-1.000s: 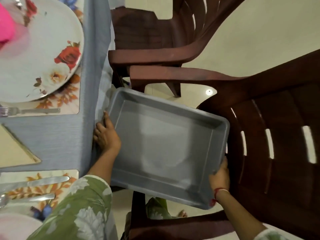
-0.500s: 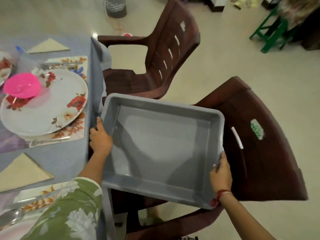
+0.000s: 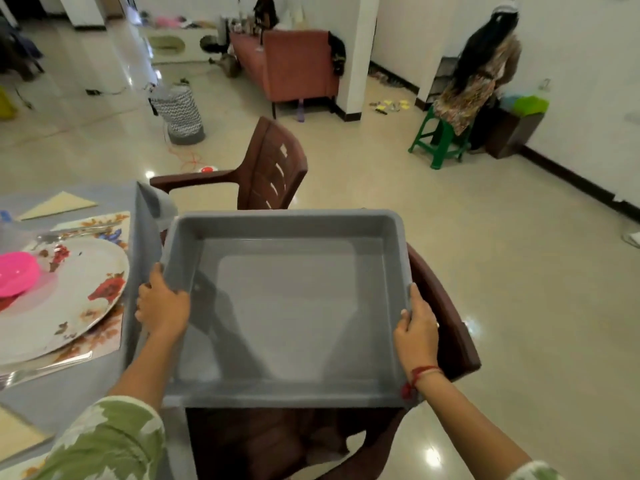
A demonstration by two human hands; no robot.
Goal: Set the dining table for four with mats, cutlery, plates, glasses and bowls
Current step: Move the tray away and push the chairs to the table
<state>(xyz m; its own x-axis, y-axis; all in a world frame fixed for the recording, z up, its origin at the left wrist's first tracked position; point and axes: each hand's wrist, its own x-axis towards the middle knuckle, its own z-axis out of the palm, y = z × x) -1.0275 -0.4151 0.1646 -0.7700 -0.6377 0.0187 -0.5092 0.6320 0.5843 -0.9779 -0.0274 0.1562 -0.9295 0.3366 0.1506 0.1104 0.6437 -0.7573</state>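
Item one: I see a grey rectangular plastic tub (image 3: 291,306), empty, at the centre of the frame, held level above a dark brown plastic armchair (image 3: 446,327) whose seat shows below it at the bottom centre.

Item two: my left hand (image 3: 162,308) at centre left, grip closed over the tub's left rim, fingers wrapped on the outer wall, thumb on the edge.

Item three: my right hand (image 3: 415,330) at centre right, grip closed on the tub's right rim, fingertips curled over the edge; a red thread band (image 3: 420,372) circles that wrist.

Item four: the table with a grey-blue cloth (image 3: 138,258), left edge of the frame, just beside the tub. On it lies a floral place mat (image 3: 100,341) carrying a large white floral plate (image 3: 69,299); a pink plastic bowl (image 3: 15,277) sits on the plate. Cutlery (image 3: 45,367) lies on the mat's near edge, blurred. A folded cream napkin (image 3: 57,204) rests at the upper left of the table.

Item five: a second brown plastic armchair (image 3: 266,171), upper centre, beside the table's far corner.
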